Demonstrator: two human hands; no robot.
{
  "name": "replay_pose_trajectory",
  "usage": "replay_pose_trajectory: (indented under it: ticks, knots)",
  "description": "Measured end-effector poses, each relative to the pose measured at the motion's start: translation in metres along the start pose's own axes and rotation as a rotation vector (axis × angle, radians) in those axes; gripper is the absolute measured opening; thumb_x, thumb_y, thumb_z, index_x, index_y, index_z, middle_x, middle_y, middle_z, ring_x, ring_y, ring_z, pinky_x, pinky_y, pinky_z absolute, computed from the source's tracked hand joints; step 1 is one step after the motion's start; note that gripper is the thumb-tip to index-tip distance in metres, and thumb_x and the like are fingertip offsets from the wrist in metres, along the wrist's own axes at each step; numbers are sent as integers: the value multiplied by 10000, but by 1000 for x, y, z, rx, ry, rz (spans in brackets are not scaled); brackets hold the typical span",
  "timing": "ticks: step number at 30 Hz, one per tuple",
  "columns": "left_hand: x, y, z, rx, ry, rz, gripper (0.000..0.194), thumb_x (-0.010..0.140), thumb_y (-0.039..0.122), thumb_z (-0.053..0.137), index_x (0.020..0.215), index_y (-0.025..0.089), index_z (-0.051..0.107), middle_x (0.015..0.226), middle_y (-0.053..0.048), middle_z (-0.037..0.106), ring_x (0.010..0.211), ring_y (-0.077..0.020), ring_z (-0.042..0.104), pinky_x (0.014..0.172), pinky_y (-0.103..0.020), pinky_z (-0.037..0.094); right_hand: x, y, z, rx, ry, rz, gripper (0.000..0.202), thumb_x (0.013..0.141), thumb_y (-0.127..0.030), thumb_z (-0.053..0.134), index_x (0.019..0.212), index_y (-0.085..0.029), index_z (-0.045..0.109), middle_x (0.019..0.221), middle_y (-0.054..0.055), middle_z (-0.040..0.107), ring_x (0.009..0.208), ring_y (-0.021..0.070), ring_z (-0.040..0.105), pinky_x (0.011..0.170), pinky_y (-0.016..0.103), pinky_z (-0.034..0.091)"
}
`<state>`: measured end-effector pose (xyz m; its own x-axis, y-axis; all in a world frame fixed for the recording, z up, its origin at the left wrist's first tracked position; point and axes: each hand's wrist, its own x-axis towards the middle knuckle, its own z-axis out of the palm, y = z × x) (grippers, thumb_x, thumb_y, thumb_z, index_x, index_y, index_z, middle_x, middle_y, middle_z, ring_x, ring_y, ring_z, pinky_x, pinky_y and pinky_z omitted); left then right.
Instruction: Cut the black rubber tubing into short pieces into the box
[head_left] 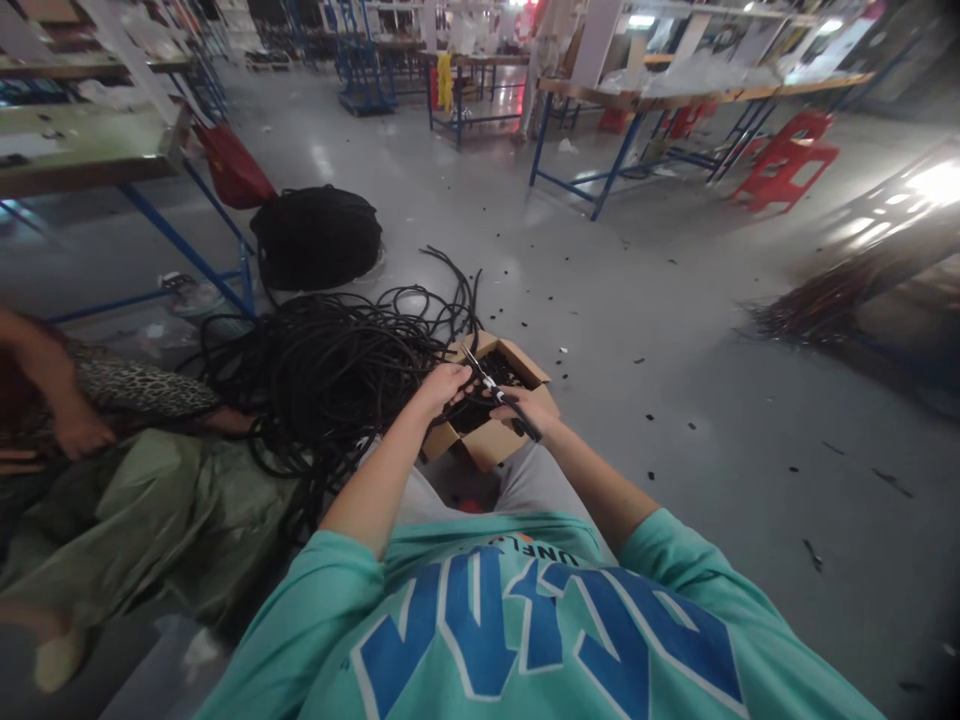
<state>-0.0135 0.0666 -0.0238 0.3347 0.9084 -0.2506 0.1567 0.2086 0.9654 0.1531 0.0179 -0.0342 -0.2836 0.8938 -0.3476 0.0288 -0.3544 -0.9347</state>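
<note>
Above an open cardboard box [491,450], my right hand [531,408] is closed around scissors [512,402] with black handles. Their slim metal blades point up and to the left, past the fingertips of my left hand [444,386]. My left hand is closed in a pinch on a black cord, mostly hidden by the fingers. Many small black pieces [510,372] lie inside the box. To the left spreads a large tangled heap of black cords [330,360], and some strands arch over to the box's back edge.
A person [150,490] sits close on my left, one arm near the cords. Behind the heap lies a black bundle [319,235]. Workbenches [637,100] and red stools [791,160] stand farther back. Dark scraps [650,418] dot the grey floor on the right.
</note>
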Motion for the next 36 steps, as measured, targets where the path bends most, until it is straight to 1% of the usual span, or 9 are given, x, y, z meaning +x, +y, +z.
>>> replay_pose_trajectory:
  ticks: [4,9,11,13,16,21,28,32,36]
  knots:
    - [18,-3,-11,-106,-75,-44,262,774,336,529,667,98,557,527,4,503,325,-18,342,320,-170,181,15,7,-3,-23,32,-1,443,527,-258,648,946,-131,584,376,-82,433,338,69,375,351,192,266]
    - [38,-4,-20,-266,19,-110,55,682,130,597,701,84,574,569,-5,541,388,-38,430,366,-172,291,38,4,-10,-15,160,-7,388,524,-232,631,898,-148,571,433,-82,435,362,56,380,353,182,262]
    - [38,-5,-24,-348,46,-69,166,619,64,617,780,84,581,605,-5,563,440,-47,483,421,-174,358,41,1,-13,2,168,-5,424,526,-225,623,938,-152,559,463,-79,449,382,59,397,368,184,280]
    - [30,-7,-26,-401,85,-10,300,587,69,637,877,103,566,661,-7,592,479,-67,532,461,-193,407,37,2,-15,35,144,-9,483,526,-221,626,997,-154,544,500,-72,469,418,65,425,400,189,310]
    - [11,-10,-25,-395,154,42,370,580,186,677,919,132,540,701,-5,608,455,-92,550,410,-206,393,20,8,-16,44,75,-34,538,531,-231,649,1052,-160,534,589,-42,523,522,86,485,479,206,365]
    - [-26,-9,-9,-316,312,112,327,559,266,699,795,122,525,504,45,528,394,-69,472,375,-188,340,-19,17,-6,-156,-35,-49,543,569,-285,689,1084,-192,545,768,14,587,723,147,537,611,259,423]
    - [-69,6,14,-130,288,154,214,605,276,655,711,133,536,473,51,511,411,-61,461,423,-189,350,-56,5,16,-220,-155,-131,535,655,-362,648,1133,-170,505,762,6,553,698,129,505,672,274,413]
    - [-82,11,18,-33,296,188,183,634,289,629,695,151,525,482,61,491,414,-59,447,419,-184,334,-67,-3,19,-294,-146,-159,523,669,-364,638,1126,-150,503,739,5,548,675,129,500,671,277,402]
    - [-89,17,19,39,309,227,163,653,290,608,716,153,546,527,47,513,447,-65,460,447,-190,349,-74,-9,17,-384,-153,-213,549,674,-336,634,1179,-177,488,825,29,577,752,158,524,723,302,407]
